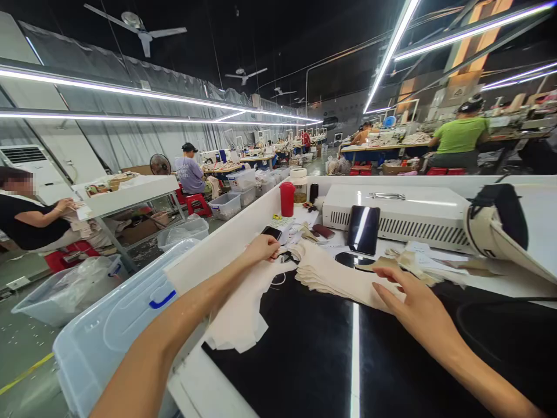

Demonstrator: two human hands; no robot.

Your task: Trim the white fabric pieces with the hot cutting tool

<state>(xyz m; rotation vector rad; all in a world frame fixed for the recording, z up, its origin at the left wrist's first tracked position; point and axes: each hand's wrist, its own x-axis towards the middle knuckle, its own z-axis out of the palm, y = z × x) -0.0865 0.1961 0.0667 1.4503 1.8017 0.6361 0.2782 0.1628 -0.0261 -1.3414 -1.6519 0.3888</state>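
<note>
My left hand (261,248) is curled at the far left end of a fanned stack of cream fabric pieces (335,276), pinching their edge beside a black phone (272,232). My right hand (411,305) lies flat with fingers stretched out on the near right end of the same stack. A loose cream piece (241,316) hangs over the left side of the black work mat (313,354), under my left forearm.
A white vented machine box (400,215) with a dark phone (363,229) leaning on it stands behind the stack. A red cup (286,199) is at the back. Clear plastic bins (104,337) sit left of the bench. Other people sew at distant tables.
</note>
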